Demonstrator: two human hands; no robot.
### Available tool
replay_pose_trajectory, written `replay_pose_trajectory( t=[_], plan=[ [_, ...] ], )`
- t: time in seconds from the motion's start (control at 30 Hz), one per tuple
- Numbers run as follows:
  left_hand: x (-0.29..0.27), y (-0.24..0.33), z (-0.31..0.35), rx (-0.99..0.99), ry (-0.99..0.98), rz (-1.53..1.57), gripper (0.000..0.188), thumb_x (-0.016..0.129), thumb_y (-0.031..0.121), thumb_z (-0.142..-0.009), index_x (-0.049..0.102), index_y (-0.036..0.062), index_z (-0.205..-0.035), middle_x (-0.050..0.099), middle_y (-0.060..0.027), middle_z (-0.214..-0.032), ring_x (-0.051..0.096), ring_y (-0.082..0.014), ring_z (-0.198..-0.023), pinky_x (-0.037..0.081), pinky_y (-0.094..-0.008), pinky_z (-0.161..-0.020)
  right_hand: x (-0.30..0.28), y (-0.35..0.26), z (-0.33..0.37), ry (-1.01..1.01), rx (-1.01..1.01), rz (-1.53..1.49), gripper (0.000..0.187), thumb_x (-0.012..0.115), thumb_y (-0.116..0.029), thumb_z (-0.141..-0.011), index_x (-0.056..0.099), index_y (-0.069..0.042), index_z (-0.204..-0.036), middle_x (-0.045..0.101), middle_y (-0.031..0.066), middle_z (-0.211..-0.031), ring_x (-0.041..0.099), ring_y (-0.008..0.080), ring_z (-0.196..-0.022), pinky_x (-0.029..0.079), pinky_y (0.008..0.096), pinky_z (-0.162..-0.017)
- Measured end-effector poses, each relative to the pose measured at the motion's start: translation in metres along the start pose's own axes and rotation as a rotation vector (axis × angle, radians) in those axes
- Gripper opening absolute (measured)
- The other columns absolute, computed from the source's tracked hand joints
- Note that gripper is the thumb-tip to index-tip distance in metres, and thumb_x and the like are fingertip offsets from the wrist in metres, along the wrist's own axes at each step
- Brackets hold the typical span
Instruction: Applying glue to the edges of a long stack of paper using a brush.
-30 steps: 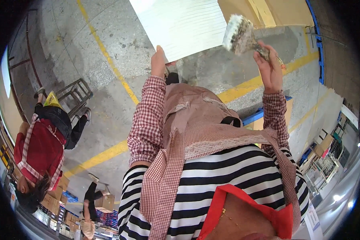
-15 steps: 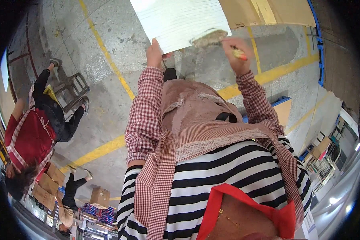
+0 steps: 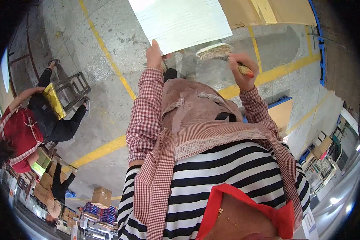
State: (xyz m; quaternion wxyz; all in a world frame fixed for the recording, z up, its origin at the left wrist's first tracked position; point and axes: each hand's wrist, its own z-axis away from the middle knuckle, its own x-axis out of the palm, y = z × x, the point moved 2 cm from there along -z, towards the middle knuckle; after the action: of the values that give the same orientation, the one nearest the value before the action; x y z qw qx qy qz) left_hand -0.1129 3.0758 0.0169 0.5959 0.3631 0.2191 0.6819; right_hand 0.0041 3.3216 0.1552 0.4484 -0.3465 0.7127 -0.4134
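A large white sheet [image 3: 184,26] with faint lines lies at the top of the head view. My left hand [image 3: 154,55] grips its near left corner, thumb on top and fingers beneath. My right hand [image 3: 243,70] is closed around the handle of a wide brush [image 3: 214,51]. The brush has pale, stained bristles and a yellowish handle with a red-orange end. Its bristles hang just off the sheet's near edge, apart from it. Both my forearms wear red checked sleeves.
Brown board [image 3: 284,12] lies right of the sheet, beside a blue edge. On the left, a person in red [image 3: 24,128] bends with a yellow piece [image 3: 54,101] near a dark metal frame [image 3: 74,90]. Another person is farther back by cardboard boxes [image 3: 101,196]. Yellow lines cross the floor.
My right hand and the brush have moved toward me, off the sheet's near edge. My left hand keeps its hold. The person in red has shifted, and more of the yellow piece shows.
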Motion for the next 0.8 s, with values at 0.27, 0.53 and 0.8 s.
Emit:
replay_pose_trajectory(
  t=[0.27,0.53,0.8],
  plan=[
    [0.002,0.001,-0.001,-0.018,0.029,0.015,0.05,0.032,0.038,-0.099,0.056,-0.0067,-0.099,0.063,-0.0135,-0.075,0.057,-0.0176,-0.054,0.045,-0.0295,-0.047,0.01,0.003,-0.01,-0.076,-0.118,0.117,0.013,0.069,0.003,-0.071,0.065,0.0,-0.083,0.067,0.0114,-0.086,0.062,0.0167,-0.077,0.049,0.0284,-0.069],
    [0.008,0.003,0.008,-0.042,0.086,-0.009,0.051,0.031,0.037,-0.099,0.057,-0.0077,-0.099,0.063,-0.0142,-0.075,0.057,-0.0174,-0.054,0.047,-0.0292,-0.049,0.028,-0.016,-0.038,-0.056,-0.274,0.194,0.013,0.07,-0.001,-0.07,0.063,-0.001,-0.082,0.066,0.0106,-0.084,0.062,0.0209,-0.075,0.05,0.0319,-0.069],
    [0.006,0.002,-0.002,-0.054,0.024,0.002,0.048,0.032,0.035,-0.099,0.057,-0.0054,-0.097,0.062,-0.011,-0.074,0.058,-0.0173,-0.056,0.048,-0.0289,-0.05,0.025,-0.033,-0.013,-0.163,-0.186,0.251,0.012,0.07,-0.002,-0.07,0.064,-0.002,-0.08,0.065,0.0133,-0.085,0.063,0.0235,-0.073,0.05,0.0301,-0.065]
  ],
)
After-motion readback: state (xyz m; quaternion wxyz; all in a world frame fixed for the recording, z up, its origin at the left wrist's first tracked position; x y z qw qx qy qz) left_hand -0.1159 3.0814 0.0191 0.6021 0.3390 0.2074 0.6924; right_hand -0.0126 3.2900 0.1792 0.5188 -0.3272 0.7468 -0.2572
